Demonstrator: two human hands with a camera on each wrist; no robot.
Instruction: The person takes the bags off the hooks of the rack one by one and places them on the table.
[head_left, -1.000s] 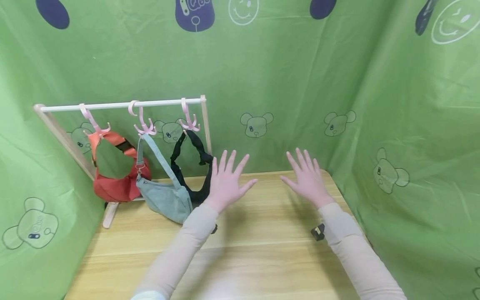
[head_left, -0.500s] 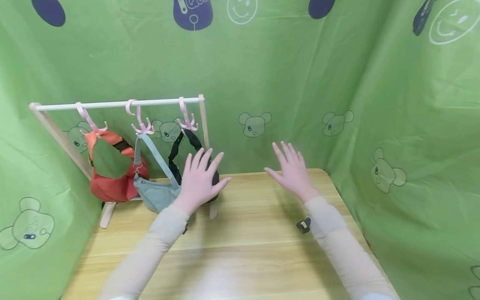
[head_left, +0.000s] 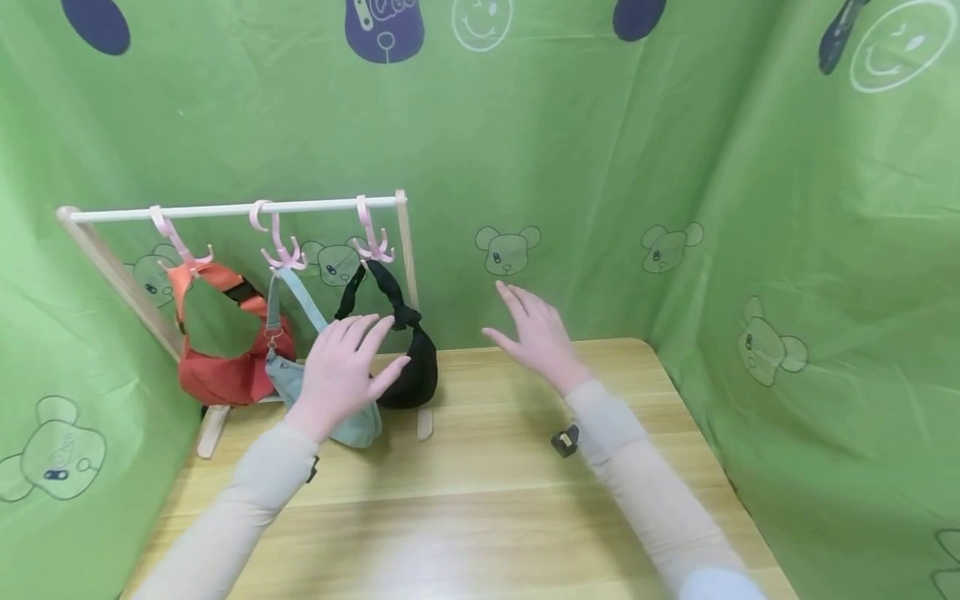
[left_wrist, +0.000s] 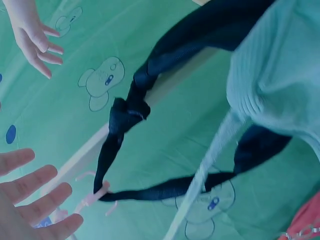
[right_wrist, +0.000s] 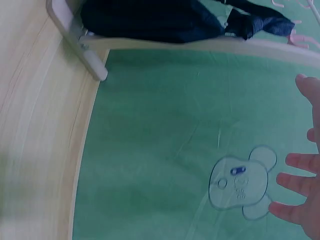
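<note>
My left hand (head_left: 341, 372), fingers slightly bent and spread, hovers in front of the light blue bag (head_left: 358, 427) and hides part of it. It holds nothing. My right hand (head_left: 538, 335) hangs in the air to the right of the rack, fingers extended and thumb apart, also holding nothing. The black bag (head_left: 412, 373) hangs by its knotted strap between the two hands; that strap (left_wrist: 125, 117) shows large in the left wrist view. At the left end hangs a red bag (head_left: 225, 377) with an orange strap. Each bag hangs from a pink hook (head_left: 372, 242).
A white rail (head_left: 217, 211) on wooden posts carries the hooks at the back left of the wooden table (head_left: 480, 517). One rack foot (right_wrist: 92, 65) shows in the right wrist view. Green patterned curtains (head_left: 570, 125) stand behind and on both sides.
Both hands have moved left, the left one from beside the black bag to in front of the light blue bag. Their fingers have bent a little. The bags hang as before.
</note>
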